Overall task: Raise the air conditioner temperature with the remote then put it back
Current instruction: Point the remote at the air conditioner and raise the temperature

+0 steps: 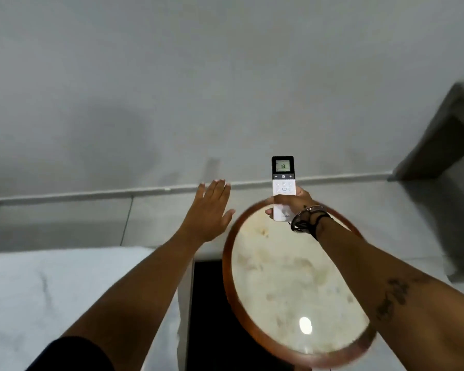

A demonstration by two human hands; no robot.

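My right hand (292, 203) grips the lower half of a slim white remote (283, 180), held upright and pointed away from me above the far rim of a round table (227, 266). The remote's dark top carries a small lit display reading 18, with minus, power and plus buttons below it. My thumb lies across the lower buttons. My left hand (210, 210) hovers to the left of the remote, flat, fingers together and stretched forward, holding nothing. The air conditioner is out of view.
The round table has a pale marbled top and a brown wooden rim. A white bed (51, 295) fills the lower left. A grey wall rises ahead, with grey floor tiles below it. A grey cabinet or shelf (447, 140) juts in at the right.
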